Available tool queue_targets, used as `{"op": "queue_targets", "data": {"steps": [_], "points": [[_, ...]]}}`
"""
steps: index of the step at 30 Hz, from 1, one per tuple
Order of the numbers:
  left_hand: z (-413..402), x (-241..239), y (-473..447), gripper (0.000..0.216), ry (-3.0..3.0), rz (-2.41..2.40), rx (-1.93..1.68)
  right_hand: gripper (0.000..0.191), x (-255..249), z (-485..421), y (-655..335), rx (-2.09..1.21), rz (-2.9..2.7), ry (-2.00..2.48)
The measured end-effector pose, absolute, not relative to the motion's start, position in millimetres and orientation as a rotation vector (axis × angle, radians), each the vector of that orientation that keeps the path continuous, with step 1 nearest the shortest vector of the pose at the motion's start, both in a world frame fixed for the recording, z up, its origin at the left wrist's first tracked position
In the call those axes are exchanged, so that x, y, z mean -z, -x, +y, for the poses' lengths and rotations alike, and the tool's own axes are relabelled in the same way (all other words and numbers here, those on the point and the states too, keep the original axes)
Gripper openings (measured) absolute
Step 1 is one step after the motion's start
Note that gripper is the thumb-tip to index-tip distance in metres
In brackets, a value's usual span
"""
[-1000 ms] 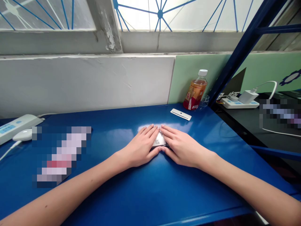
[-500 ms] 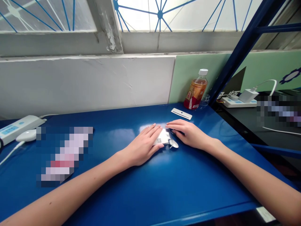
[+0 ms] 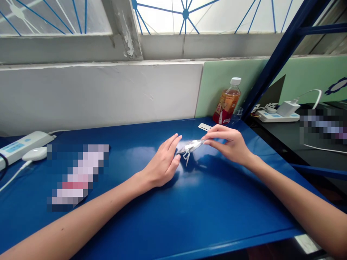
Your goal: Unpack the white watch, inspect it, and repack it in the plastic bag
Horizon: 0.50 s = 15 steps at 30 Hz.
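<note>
Over the blue tabletop, a small flat silvery-white packet (image 3: 192, 145) is raised and tilted, seen nearly edge-on. From its lower side hangs a thin white piece (image 3: 187, 157); its exact kind is unclear. My right hand (image 3: 229, 142) pinches the packet's right end between thumb and fingertips. At the packet's left end is my left hand (image 3: 162, 162), its fingers stretched out and its thumb apart from them. Whether the left thumb touches the packet, I cannot tell. Behind my right fingers lies a white strip with a dark slot (image 3: 204, 126), partly covered.
A drink bottle with a white cap (image 3: 227, 103) stands near the wall. Left on the blue table (image 3: 151, 224) are a power strip (image 3: 25, 144), a white charger with a cable (image 3: 35, 154) and a blurred-out object (image 3: 81, 177). A blue metal post (image 3: 284, 54) rises at the right.
The packet lay flat under my left hand; now it is lifted and tilted. My right hand has closed on its right end, while my left hand has shifted slightly left off its top.
</note>
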<state>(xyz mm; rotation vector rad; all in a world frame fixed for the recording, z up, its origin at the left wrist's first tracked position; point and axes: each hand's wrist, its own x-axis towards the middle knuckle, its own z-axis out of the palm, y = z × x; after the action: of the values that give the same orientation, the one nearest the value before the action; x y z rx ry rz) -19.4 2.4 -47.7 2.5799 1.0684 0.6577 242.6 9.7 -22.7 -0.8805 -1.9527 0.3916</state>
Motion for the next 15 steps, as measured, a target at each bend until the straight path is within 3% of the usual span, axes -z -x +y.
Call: {"op": "queue_targets", "data": {"steps": [4,11,15], "points": [[5.2,51.4,18.3,0.055,-2.525,1.169,-0.712,0.009,16.4,7.3,-238.4,-0.579,-1.729,0.885],[3.1,48.3,19.1,0.051,-2.495,1.133,-0.881,0.024,36.2,14.3,-231.1,-0.866,-1.585,1.061],[0.9,46.6,18.6,0.075,-2.648,0.963,-0.82,0.033,51.0,17.8,-226.6,-0.94,-1.591,1.14]]}}
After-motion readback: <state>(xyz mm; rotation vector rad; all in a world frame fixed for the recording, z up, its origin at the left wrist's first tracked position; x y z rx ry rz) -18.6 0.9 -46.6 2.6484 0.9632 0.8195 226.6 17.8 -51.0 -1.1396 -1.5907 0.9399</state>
